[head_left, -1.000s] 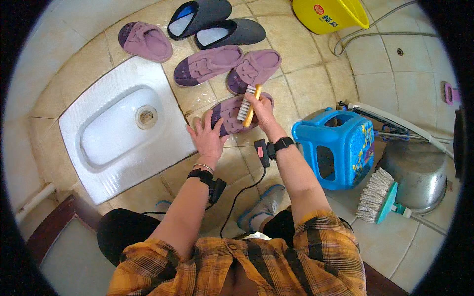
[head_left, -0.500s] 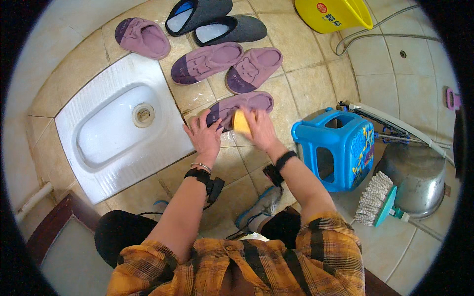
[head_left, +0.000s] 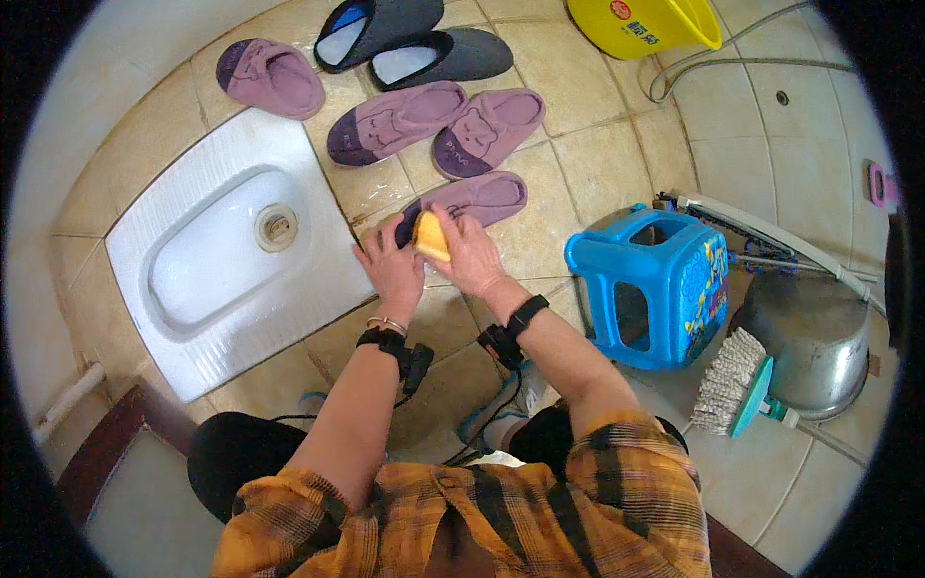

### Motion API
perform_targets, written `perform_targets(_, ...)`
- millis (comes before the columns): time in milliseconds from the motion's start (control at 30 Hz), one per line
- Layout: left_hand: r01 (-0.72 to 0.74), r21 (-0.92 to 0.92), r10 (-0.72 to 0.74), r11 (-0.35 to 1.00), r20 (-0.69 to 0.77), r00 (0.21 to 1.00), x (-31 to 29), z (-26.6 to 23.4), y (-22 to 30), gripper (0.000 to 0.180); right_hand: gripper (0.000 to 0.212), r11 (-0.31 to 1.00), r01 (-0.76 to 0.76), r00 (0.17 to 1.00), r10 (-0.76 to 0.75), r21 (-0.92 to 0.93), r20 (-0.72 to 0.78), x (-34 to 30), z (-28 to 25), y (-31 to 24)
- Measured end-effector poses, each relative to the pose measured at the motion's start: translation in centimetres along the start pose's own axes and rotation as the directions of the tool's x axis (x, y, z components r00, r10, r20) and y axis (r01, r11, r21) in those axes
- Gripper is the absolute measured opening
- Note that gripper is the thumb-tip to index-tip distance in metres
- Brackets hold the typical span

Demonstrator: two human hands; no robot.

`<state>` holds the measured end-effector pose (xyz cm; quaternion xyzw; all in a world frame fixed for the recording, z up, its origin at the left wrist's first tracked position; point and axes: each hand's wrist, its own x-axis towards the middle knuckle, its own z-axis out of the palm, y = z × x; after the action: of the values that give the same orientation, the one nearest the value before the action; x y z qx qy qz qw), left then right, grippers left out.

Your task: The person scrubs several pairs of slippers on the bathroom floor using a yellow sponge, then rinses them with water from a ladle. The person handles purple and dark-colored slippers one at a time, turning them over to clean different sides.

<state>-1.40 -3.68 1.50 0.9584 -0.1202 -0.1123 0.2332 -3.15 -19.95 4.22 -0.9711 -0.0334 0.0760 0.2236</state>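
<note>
A purple slipper (head_left: 487, 196) with a dark toe lies on the tiled floor before me. At that toe my left hand (head_left: 392, 270) holds the slipper, fingers and thumb apart around its tip. In my right hand (head_left: 472, 255) is a yellow sponge (head_left: 434, 238), close to my left thumb and over the near side of the toe, part of which it hides. Just beyond lie two more purple slippers, one on the left (head_left: 395, 123) and one on the right (head_left: 488, 133).
A white squat toilet (head_left: 231, 255) is on the left, with another purple slipper (head_left: 272, 79) behind it. Dark grey slippers (head_left: 443, 58) lie at the back, a yellow bucket (head_left: 646, 24) beyond. To the right stand a blue stool (head_left: 650, 289), a mop head (head_left: 732, 385) and a metal pot (head_left: 809, 337).
My right hand has moved left and slightly nearer with the sponge, from the slipper's middle to its toe beside my left hand. The left hand stays at the toe.
</note>
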Motion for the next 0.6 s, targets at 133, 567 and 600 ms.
perform_targets(133,-0.035,-0.067,0.027,0.997,-0.121,0.992,-0.1,-0.2,-0.2,0.024,0.08,0.886,-0.408,0.902,0.353,-0.22,-0.25,0.6,-4.4,7.7)
perform_targets(567,-0.051,-0.018,0.049,0.999,-0.119,0.992,-0.4,-0.2,-0.6,0.026,0.08,0.844,-0.377,0.926,0.344,-0.382,-0.154,1.9,-5.6,9.7)
perform_targets(600,-0.046,-0.033,0.043,0.998,-0.111,0.993,-0.4,-0.2,-0.6,0.027,0.081,0.819,-0.413,0.911,0.364,-0.398,-0.196,1.9,-6.5,10.2)
